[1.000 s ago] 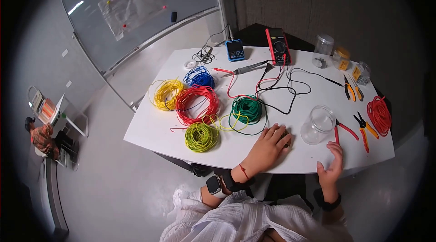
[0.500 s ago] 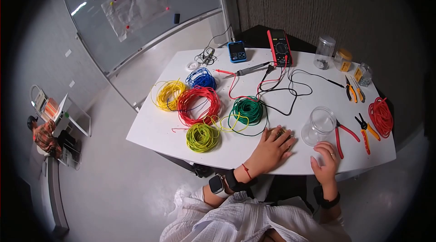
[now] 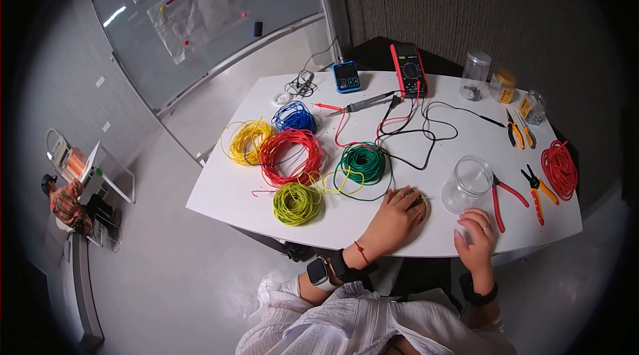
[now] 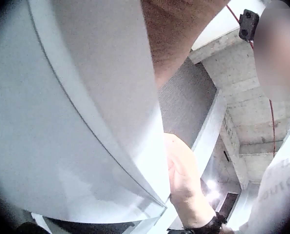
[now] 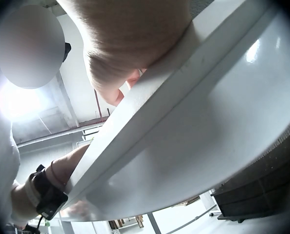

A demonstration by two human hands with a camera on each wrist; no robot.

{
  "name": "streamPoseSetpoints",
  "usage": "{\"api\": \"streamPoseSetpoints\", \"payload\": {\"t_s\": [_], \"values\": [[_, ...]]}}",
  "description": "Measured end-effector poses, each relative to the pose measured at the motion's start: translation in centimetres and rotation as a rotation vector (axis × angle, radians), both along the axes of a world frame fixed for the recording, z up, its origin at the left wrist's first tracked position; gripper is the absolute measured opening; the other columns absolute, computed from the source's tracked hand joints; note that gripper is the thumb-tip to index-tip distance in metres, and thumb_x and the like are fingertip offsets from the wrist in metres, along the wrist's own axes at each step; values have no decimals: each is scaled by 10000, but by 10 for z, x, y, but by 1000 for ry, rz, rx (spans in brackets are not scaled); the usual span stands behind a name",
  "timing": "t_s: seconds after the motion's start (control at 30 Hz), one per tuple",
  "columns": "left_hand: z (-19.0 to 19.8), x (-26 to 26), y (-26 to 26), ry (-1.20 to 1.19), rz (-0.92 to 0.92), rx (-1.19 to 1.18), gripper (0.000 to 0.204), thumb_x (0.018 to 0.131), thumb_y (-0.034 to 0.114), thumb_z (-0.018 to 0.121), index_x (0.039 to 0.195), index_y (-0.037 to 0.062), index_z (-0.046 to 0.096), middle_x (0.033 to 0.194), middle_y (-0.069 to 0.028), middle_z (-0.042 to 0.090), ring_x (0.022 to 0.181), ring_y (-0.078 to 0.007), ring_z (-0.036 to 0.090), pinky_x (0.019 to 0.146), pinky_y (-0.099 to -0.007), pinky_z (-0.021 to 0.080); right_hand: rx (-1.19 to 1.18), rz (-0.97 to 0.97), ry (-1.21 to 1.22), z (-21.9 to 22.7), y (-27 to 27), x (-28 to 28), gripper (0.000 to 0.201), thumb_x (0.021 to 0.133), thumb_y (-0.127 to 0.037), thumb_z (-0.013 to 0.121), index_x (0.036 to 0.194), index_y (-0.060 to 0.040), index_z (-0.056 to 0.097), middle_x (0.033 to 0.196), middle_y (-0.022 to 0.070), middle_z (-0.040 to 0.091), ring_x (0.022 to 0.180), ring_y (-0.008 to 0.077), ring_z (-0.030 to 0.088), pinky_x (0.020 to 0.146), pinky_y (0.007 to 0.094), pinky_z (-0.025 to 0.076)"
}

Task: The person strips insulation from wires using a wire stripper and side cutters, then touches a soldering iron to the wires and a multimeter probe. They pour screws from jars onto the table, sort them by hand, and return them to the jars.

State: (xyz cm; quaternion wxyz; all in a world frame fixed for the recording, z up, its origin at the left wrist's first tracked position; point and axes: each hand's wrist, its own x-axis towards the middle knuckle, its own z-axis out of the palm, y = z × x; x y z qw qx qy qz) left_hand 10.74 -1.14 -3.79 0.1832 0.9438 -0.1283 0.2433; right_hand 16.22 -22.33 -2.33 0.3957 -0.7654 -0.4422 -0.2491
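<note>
In the head view my left hand (image 3: 394,223) lies palm down over a small round brownish thing (image 3: 424,212) on the white table (image 3: 353,232). Its fingers cover most of that thing; I cannot tell what it is. My right hand (image 3: 476,243) rests at the table's front edge with loosely bent fingers and nothing in them. Just beyond its fingertips stands a clear lidless jar (image 3: 459,188). Red-handled pliers (image 3: 499,205) lie to the jar's right. Both wrist views mostly show the table's underside and edge, with part of the right hand (image 5: 118,80) showing above it.
Wire coils in yellow (image 3: 247,142), blue (image 3: 294,117), red (image 3: 291,158), green (image 3: 363,163) and yellow-green (image 3: 297,204) lie on the left. A multimeter (image 3: 410,70) and blue-framed device (image 3: 346,77) sit behind. Wire strippers (image 3: 538,194) lie right. Another person (image 3: 68,205) sits far left.
My right hand has moved left toward the jar, its fingers bending more. The left hand has stayed over the brownish thing, its fingers shifting slightly so that more of the edge shows.
</note>
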Motion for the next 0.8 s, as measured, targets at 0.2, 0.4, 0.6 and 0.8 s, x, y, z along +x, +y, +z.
{"api": "streamPoseSetpoints", "payload": {"t_s": [0.2,0.4,0.6,0.8], "values": [[-3,1,-1,-17,35,28,388,819,230,549,1170,76,490,1231,-129,446,1180,-321,405,944,-463,354,2,-12,-5,-1,1,0,213,600,13,633,798,-11,556,878,114,553,878,303,547,761,380,448],[-3,-3,-2,76,60,77,439,862,307,481,1230,73,435,1300,-145,388,1224,-333,347,980,-470,305,-15,-22,-7,-2,1,-1,188,605,12,625,779,-11,558,860,110,551,862,298,549,746,378,449],[3,-7,-2,68,11,77,460,863,317,472,1274,124,397,1327,-149,359,1237,-342,328,988,-493,280,-18,-22,-16,-1,3,-1,182,600,7,624,770,-9,560,842,111,553,847,298,552,738,374,450],[3,-10,-2,78,-11,116,470,854,305,482,1282,136,388,1333,-145,351,1238,-334,325,999,-488,258,-21,-24,-11,-2,3,-2,178,599,8,621,767,-9,561,837,111,553,846,297,551,742,374,451]]}}
